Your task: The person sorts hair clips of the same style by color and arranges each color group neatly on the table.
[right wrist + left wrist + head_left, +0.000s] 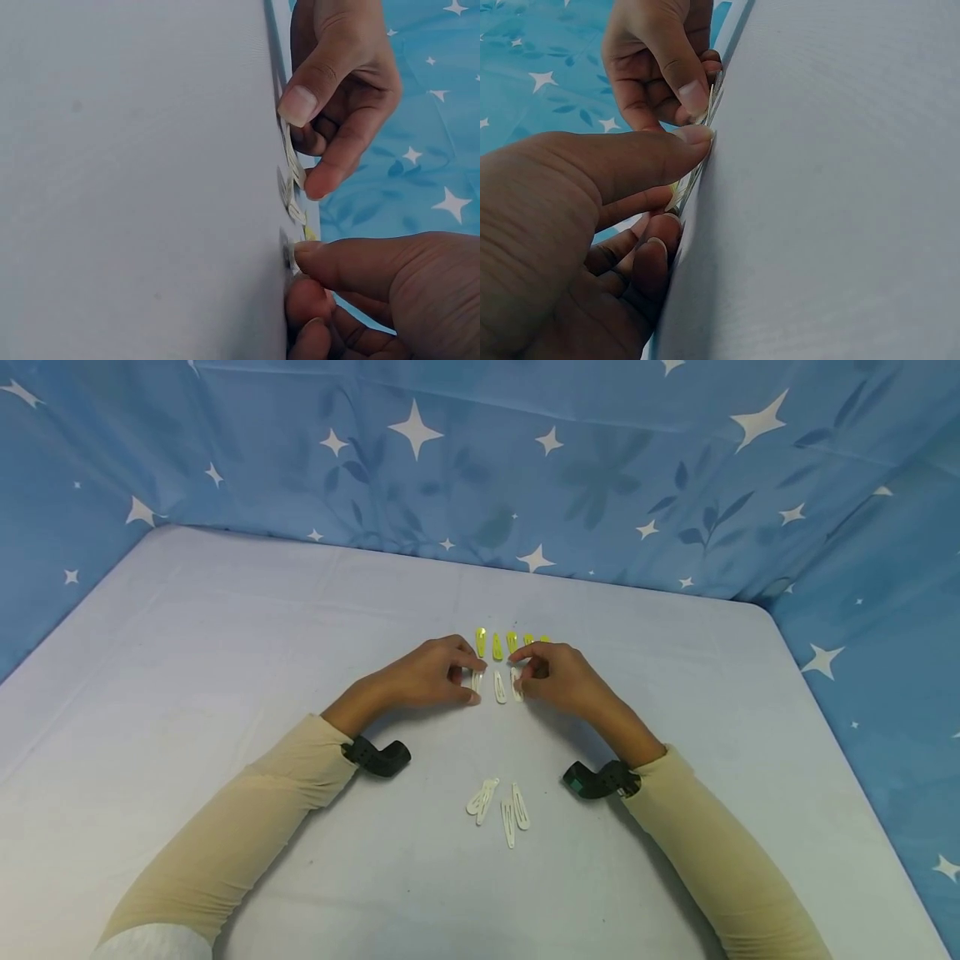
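Observation:
Three white snap hair clips lie in a short row near the table's middle. My left hand (423, 675) holds the left white clip (476, 682) lengthwise between thumb and fingers, at the table surface. Between the hands lies the middle white clip (500, 687), untouched. On the right white clip (517, 683) my right hand (566, 677) has its thumb and index finger, pinching it; the fingers partly cover it. Just beyond this row stands a line of several yellow hair clips (481, 642), the rightmost partly hidden by my right hand. Both wrist views show the thumbs low against the cloth.
Closer to me, several loose white clips lie in two small groups, a left overlapping pair (483, 802) and a right pair (521, 807). A white cloth covers the table (300, 860). A blue star-patterned curtain (480, 460) borders its far and right edges.

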The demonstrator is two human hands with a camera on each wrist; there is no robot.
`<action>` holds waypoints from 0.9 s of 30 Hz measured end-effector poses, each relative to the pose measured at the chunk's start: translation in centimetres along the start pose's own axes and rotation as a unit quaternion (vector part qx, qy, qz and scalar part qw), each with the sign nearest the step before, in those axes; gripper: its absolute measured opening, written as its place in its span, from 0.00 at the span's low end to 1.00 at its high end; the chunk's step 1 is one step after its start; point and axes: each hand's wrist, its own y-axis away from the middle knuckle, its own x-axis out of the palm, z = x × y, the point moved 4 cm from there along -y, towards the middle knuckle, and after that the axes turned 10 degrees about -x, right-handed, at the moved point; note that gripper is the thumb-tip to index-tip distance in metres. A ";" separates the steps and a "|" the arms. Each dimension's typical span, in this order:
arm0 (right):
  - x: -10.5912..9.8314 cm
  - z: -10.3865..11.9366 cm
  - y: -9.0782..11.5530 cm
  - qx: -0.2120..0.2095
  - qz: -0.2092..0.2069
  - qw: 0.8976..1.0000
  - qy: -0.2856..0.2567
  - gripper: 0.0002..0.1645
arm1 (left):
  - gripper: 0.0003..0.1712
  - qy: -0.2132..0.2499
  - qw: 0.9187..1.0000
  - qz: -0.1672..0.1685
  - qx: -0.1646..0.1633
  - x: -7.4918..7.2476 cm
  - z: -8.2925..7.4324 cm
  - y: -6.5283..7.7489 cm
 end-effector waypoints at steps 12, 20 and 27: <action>-0.2 0.2 0.8 0.009 0.002 1.000 -0.004 0.16 | 0.27 -0.002 1.000 0.002 -0.018 0.0 -0.3 0.0; -0.2 0.9 1.7 -0.005 -0.011 1.000 -0.001 0.14 | 0.27 -0.005 1.000 0.000 -0.020 0.0 -0.1 -0.1; 0.0 2.0 2.8 -0.044 -0.011 0.999 -0.008 0.10 | 0.27 0.000 1.000 0.001 -0.024 0.1 0.0 -0.2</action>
